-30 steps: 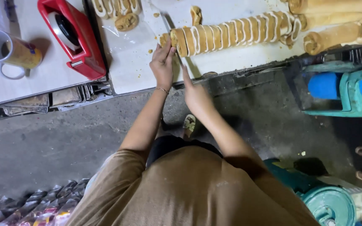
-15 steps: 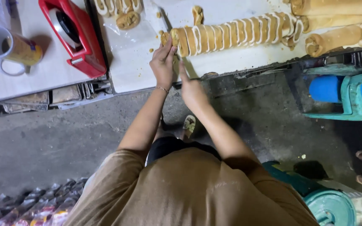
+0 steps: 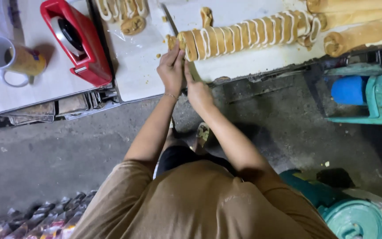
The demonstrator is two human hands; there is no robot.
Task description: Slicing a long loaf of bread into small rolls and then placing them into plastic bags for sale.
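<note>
A long brown roll cut into several slices with white cream rings [image 3: 244, 33] lies on the white table [image 3: 138, 71]. My left hand [image 3: 171, 68] reaches to its left end, fingertips pinching the end slice [image 3: 185, 44]. My right hand [image 3: 198, 92] sits close beside it at the table's edge, closed on what looks like the handle of a long knife [image 3: 169, 20]. The thin blade runs up past the roll's end. A small crumbly end piece [image 3: 171, 41] lies by my left fingers.
A red tape dispenser [image 3: 74, 40] and a mug [image 3: 9, 57] stand on the left. Wrapped slices [image 3: 124, 13] lie at the top, whole rolls [image 3: 359, 33] at the right. Below are stacked trays [image 3: 76, 105], teal machines [image 3: 368, 95] and a teal drum [image 3: 354, 217].
My right hand has risen from below the table edge to beside my left hand. Both hands now meet at the roll's left end.
</note>
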